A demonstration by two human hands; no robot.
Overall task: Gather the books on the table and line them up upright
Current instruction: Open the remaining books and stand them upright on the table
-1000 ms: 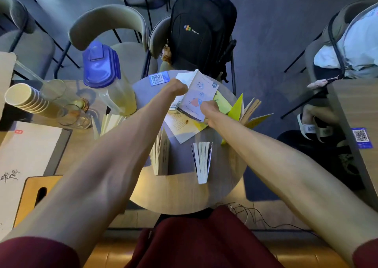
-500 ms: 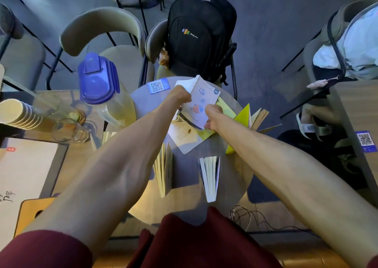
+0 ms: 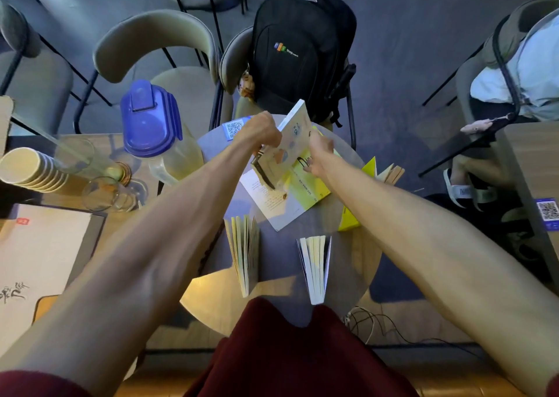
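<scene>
Nearest you, on your side of both hands, two books stand on end on the round table [image 3: 211, 303] with their pages fanned. The left fanned book [image 3: 243, 251] sits just beside your left forearm. The right fanned book [image 3: 314, 268] stands between your forearms, with bare tabletop between the two books.

Farther out, just under the hands, a white booklet [image 3: 269, 204] lies flat. A yellow-green book [image 3: 308, 189] lies flat across its far right part. A yellow book [image 3: 349, 219] stands open to the right of your right hand, partly hidden behind that forearm.

Your left hand [image 3: 261, 131] grips the pale book [image 3: 292, 138] by its left edge, fingers curled round it. The book is tilted up off the flat ones, its top corner pointing away from you. Your right hand [image 3: 320, 154] lies against the book's right side, fingertips pointing down toward the yellow-green book. Motion blur hides the grip there, so you may be only steadying it, and I cannot tell whether that hand is closed on it.

Just left of your left hand, a blue QR sticker [image 3: 233, 128] is stuck to the table. Well to the left stand a pitcher with a blue lid [image 3: 151, 118] and a stack of paper cups [image 3: 27, 166]. Beyond the hands, a black backpack [image 3: 302, 48] rests on a chair.
</scene>
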